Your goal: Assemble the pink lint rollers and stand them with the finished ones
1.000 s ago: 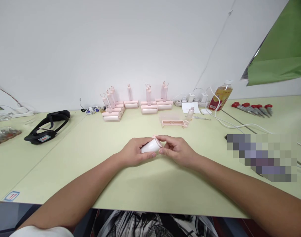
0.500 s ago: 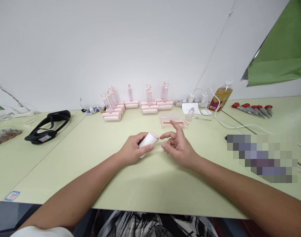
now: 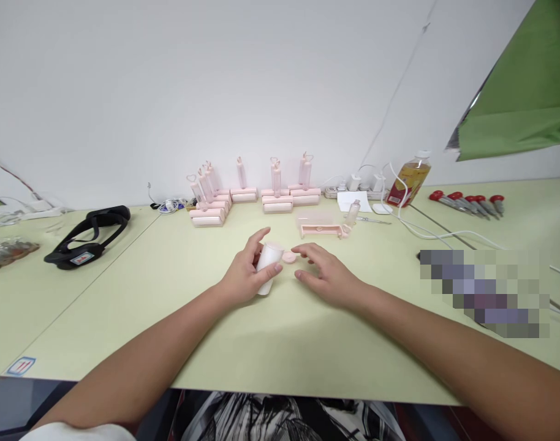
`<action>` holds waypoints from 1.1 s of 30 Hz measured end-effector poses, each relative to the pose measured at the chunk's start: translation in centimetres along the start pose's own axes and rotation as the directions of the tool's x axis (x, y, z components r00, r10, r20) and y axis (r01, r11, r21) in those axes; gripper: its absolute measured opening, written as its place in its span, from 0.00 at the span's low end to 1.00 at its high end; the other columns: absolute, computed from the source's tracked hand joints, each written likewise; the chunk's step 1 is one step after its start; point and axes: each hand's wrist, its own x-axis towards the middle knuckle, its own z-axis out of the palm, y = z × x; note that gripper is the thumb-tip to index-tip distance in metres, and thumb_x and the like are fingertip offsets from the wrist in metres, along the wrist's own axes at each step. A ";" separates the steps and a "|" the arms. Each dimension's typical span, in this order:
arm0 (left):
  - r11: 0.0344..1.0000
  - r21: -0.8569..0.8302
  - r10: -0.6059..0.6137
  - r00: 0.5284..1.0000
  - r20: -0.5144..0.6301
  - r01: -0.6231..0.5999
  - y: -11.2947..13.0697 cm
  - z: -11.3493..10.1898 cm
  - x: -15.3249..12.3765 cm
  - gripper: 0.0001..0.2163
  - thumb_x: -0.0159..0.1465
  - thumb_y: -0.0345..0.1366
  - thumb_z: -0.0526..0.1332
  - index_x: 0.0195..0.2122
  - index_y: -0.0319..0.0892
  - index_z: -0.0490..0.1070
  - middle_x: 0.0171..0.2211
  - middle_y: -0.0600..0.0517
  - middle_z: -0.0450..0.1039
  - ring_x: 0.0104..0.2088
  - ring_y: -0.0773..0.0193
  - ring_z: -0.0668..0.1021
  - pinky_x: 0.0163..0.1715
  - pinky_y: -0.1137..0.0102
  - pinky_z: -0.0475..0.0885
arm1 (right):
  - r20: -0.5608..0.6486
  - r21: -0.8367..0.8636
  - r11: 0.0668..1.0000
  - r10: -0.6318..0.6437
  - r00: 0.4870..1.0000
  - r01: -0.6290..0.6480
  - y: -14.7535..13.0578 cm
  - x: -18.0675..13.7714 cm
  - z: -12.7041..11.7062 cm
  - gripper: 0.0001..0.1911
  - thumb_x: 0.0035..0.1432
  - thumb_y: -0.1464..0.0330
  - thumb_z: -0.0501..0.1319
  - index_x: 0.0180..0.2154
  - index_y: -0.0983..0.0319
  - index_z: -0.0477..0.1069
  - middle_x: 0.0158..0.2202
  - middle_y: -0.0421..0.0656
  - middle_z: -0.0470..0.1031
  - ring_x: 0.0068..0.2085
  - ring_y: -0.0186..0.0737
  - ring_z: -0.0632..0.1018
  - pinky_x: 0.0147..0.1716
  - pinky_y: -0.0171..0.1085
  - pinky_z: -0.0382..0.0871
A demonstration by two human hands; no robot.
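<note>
My left hand (image 3: 245,275) is wrapped round a white roll (image 3: 269,269), thumb across its front and index finger raised off it. The roll is tilted, its top end leaning right. Just right of it is a small round pink cap (image 3: 289,256), seemingly lying on the table. My right hand (image 3: 328,278) is open, its thumb and fingers apart. Its fingertips are close to the cap; whether they touch it I cannot tell. Farther back lie a pink frame (image 3: 321,230) and a clear handle piece (image 3: 352,214).
Several pink lint rollers with clear upright handles (image 3: 277,182) stand along the wall. A drink bottle (image 3: 409,179), white cables (image 3: 427,234) and red-capped tubes (image 3: 476,204) are to the right. A black headset (image 3: 89,236) lies left. A blurred-out object (image 3: 482,294) lies at right.
The pink cap has come away from the roll's end and now sits beside it. The roll is more upright, and my left index finger has lifted. My right hand has lowered its raised finger.
</note>
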 end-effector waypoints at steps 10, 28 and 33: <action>0.971 -0.237 -0.072 0.976 -0.207 0.022 -0.6 0.0 0.9 0.23 0.52 0.46 0.68 0.36 0.45 0.53 0.42 0.50 0.71 0.35 0.66 0.74 0.34 0.71 0.69 | 0.131 -0.253 0.967 0.026 0.991 0.008 0.9 0.9 0.0 0.08 0.61 0.65 0.56 0.35 0.62 0.71 0.51 0.51 0.72 0.52 0.51 0.69 0.50 0.48 0.63; 0.946 0.246 -0.236 0.969 0.074 0.212 -0.9 -1.2 0.8 0.23 0.53 0.48 0.65 0.45 0.45 0.62 0.32 0.54 0.73 0.26 0.64 0.73 0.24 0.72 0.65 | 0.088 -0.429 0.881 0.262 0.961 -0.200 1.3 1.0 -1.7 0.14 0.59 0.64 0.57 0.44 0.63 0.72 0.37 0.48 0.72 0.35 0.43 0.74 0.32 0.36 0.60; 0.948 0.305 -0.129 0.985 0.113 0.089 -1.2 -1.0 0.8 0.24 0.55 0.37 0.63 0.54 0.46 0.65 0.45 0.49 0.73 0.36 0.59 0.76 0.36 0.66 0.70 | 0.111 -0.446 0.875 0.262 0.959 -0.188 1.0 1.0 -2.1 0.07 0.55 0.69 0.57 0.30 0.62 0.73 0.34 0.46 0.71 0.29 0.39 0.72 0.28 0.36 0.57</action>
